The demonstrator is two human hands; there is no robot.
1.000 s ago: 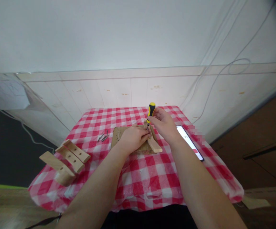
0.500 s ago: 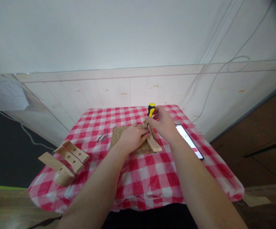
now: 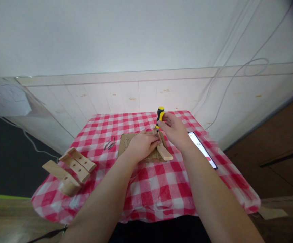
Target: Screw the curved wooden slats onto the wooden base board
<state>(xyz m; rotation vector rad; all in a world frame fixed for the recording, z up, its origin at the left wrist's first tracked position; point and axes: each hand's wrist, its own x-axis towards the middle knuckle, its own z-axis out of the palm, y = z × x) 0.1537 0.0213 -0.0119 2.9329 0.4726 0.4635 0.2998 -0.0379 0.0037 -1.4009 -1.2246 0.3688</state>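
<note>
In my right hand (image 3: 176, 130) is a yellow-and-black screwdriver (image 3: 160, 116), gripped by its handle and standing nearly upright. Its shaft points down at a pale wooden piece (image 3: 165, 153), which lies on a brown board (image 3: 123, 143) with small holes. My left hand (image 3: 143, 145) rests over the board, its fingers closed on the wooden piece close to the screwdriver's tip. What the tip touches is too small to make out, and the left fingers partly cover the wood. Several screws (image 3: 109, 145) lie on the cloth left of the board.
Pale wooden parts with drilled holes (image 3: 78, 164) and a curved wooden part (image 3: 70, 186) sit at the table's left. A lit phone (image 3: 202, 151) lies right of my right hand. A red-and-white checked cloth (image 3: 159, 192) covers the table, whose back edge meets a white wall (image 3: 126, 96).
My right fingers have shifted a little on the screwdriver's handle. The left hand keeps its place on the wooden piece. The view has moved slightly.
</note>
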